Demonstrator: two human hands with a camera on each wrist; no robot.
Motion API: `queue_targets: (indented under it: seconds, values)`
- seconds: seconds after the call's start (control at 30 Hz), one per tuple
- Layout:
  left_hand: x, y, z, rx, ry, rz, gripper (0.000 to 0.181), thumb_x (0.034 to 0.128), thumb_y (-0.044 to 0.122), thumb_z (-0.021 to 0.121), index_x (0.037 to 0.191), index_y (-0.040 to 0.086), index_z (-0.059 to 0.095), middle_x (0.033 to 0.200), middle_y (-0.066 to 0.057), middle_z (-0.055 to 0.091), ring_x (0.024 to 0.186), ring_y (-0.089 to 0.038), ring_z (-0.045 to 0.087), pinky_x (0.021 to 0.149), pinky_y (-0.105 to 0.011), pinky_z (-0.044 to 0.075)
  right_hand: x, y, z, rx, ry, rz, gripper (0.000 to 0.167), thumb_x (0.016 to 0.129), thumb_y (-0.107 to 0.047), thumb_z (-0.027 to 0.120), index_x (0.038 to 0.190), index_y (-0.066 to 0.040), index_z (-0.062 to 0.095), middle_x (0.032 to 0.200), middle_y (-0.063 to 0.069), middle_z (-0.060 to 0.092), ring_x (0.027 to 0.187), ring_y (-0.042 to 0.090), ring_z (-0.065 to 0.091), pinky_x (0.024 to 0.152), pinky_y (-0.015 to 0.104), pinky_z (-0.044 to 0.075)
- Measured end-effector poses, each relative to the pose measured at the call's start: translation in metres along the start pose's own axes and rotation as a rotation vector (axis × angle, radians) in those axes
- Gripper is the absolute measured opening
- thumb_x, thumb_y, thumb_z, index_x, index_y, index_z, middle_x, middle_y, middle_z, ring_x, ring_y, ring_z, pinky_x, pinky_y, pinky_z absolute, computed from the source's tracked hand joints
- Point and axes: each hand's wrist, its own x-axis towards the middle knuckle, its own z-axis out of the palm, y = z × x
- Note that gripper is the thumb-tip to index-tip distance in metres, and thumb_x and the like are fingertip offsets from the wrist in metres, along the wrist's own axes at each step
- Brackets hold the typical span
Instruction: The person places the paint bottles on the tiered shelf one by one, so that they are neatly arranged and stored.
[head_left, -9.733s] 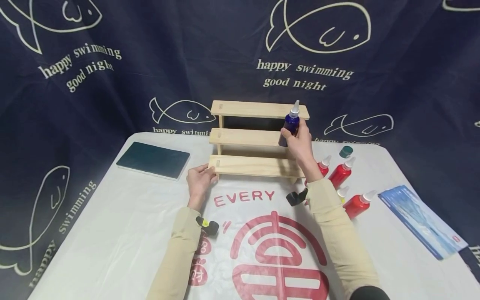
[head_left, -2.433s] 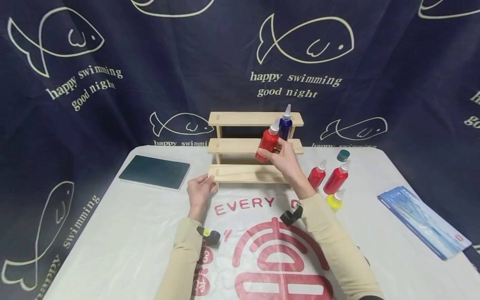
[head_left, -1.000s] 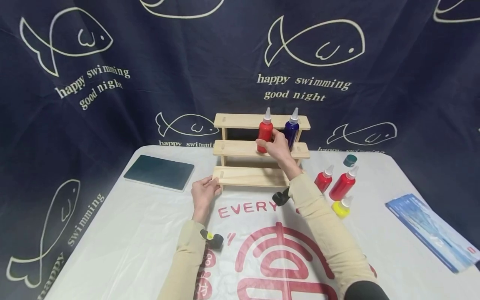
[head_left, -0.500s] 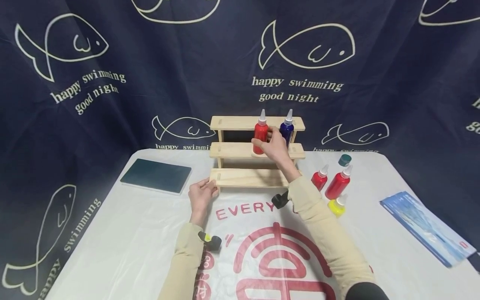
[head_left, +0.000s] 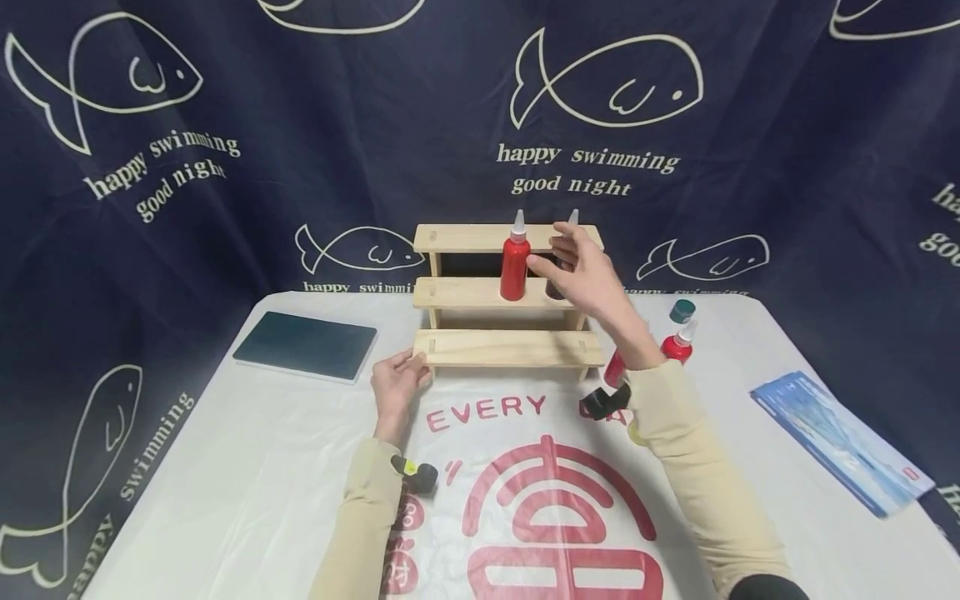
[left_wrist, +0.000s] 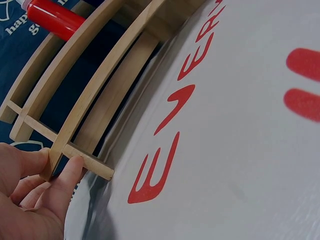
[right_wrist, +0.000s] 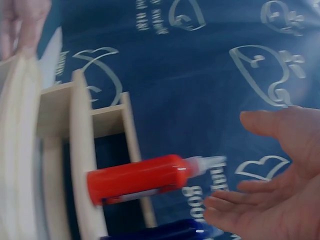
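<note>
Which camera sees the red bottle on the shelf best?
The right wrist view: the red bottle looks biggest there, whole from base to tip, though sideways and a bit blurry. The head view shows it whole and upright on the middle shelf, but smaller. The left wrist view cuts off its tip.

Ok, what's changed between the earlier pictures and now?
The right hand put the blue bottle on the middle shelf, then moved a red bottle from the table to its left and let go, drawing back rightward. Unchanged: the left hand gripping the left end of the bottom shelf.
</note>
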Motion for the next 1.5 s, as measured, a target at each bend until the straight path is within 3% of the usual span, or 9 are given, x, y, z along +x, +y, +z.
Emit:
queue_targets:
  seconds: [0.17,0.27,0.37,0.57,0.77,1.03,1.3,1.5]
  values:
    - [-0.001,0.000,0.000,0.008,-0.003,-0.013,0.033,0.0915,0.005,0.066,0.122,-0.006,0.063,0.110,-0.026,0.068,0.091,-0.029,0.073,0.071,-0.024,0.063,-0.019,-0.004,-0.023,0.073,-0.026,-0.049,0.067,0.095,-0.022,0.065,0.150,-0.003,0.032,0.147,0.021,0.045,0.135,0.030,0.046,0.116,0.043,0.039]
    - [-0.001,-0.001,0.001,0.015,-0.005,-0.008,0.033,0.0917,0.006,0.066,0.122,-0.006,0.063,0.110,-0.026,0.068,0.090,-0.028,0.073,0.071,-0.024,0.063,-0.029,-0.004,-0.038,0.066,-0.024,-0.062,0.063,0.096,-0.021,0.064,0.148,-0.004,0.035,0.144,0.021,0.048,0.132,0.029,0.050,0.114,0.042,0.042]
    - [0.000,0.000,0.002,0.021,-0.001,0.001,0.033,0.0914,0.006,0.066,0.122,-0.006,0.063,0.109,-0.026,0.068,0.090,-0.028,0.073,0.071,-0.024,0.063,-0.039,-0.002,-0.051,0.029,-0.007,-0.082,0.060,0.096,-0.023,0.064,0.147,-0.005,0.038,0.142,0.020,0.051,0.130,0.029,0.052,0.110,0.032,0.047]
    - [0.001,0.001,0.001,0.029,0.007,0.005,0.033,0.0914,0.006,0.066,0.122,-0.006,0.063,0.109,-0.026,0.068,0.091,-0.028,0.073,0.070,-0.022,0.063,-0.055,0.012,-0.072,-0.011,0.074,-0.086,0.057,0.094,-0.021,0.066,0.144,-0.007,0.043,0.137,0.014,0.055,0.123,0.016,0.057,0.097,0.010,0.050]
    - [0.001,0.001,-0.001,0.027,0.005,-0.004,0.034,0.0911,0.007,0.066,0.122,-0.005,0.064,0.110,-0.025,0.068,0.089,-0.026,0.073,0.069,-0.022,0.063,-0.064,0.037,-0.092,0.001,0.159,-0.081,0.055,0.093,-0.017,0.067,0.143,-0.006,0.045,0.130,0.001,0.059,0.112,0.000,0.058,0.090,0.005,0.050]
    - [0.000,0.001,-0.001,0.026,-0.002,-0.006,0.035,0.0911,0.006,0.066,0.124,-0.005,0.062,0.111,-0.026,0.067,0.087,-0.024,0.074,0.069,-0.021,0.063,-0.072,0.074,-0.116,-0.073,0.188,0.033,0.062,0.095,-0.023,0.066,0.148,-0.010,0.038,0.145,0.014,0.047,0.135,0.023,0.046,0.099,0.007,0.046]
    - [0.001,0.002,0.000,0.034,0.001,-0.010,0.035,0.0920,0.007,0.066,0.124,-0.005,0.062,0.114,-0.025,0.067,0.094,-0.029,0.072,0.069,-0.020,0.062,-0.072,0.109,-0.124,-0.107,0.149,0.128,0.070,0.095,-0.029,0.065,0.152,-0.008,0.031,0.150,0.019,0.041,0.138,0.029,0.041,0.099,0.006,0.045]
    - [0.000,0.002,0.000,0.050,0.002,-0.013,0.035,0.0921,0.008,0.066,0.125,-0.004,0.062,0.111,-0.024,0.068,0.094,-0.028,0.072,0.070,-0.019,0.062,-0.070,0.139,-0.121,-0.083,0.099,0.121,0.069,0.095,-0.021,0.066,0.150,-0.002,0.031,0.145,0.019,0.045,0.134,0.026,0.046,0.091,0.003,0.047]
